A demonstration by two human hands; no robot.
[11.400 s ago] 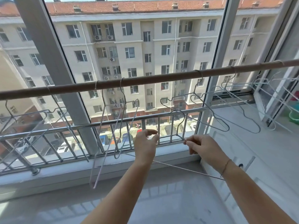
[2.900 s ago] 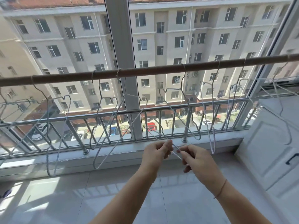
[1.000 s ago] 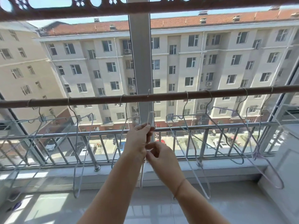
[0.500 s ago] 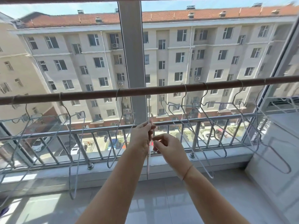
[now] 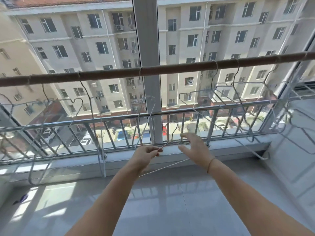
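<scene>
While the left hand (image 5: 146, 153) pinches a wire hanger (image 5: 163, 167), the right hand (image 5: 196, 149) is spread open.
Such a thin hold may let the hanger twist and snag the railing (image 5: 221, 108) beyond both hands.

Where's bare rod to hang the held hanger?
Widest bare stretch of rod: between the hook at the window post and the next hook rightward. Right end is crowded with tangled hangers. Left hand pinches the hanger.
</scene>
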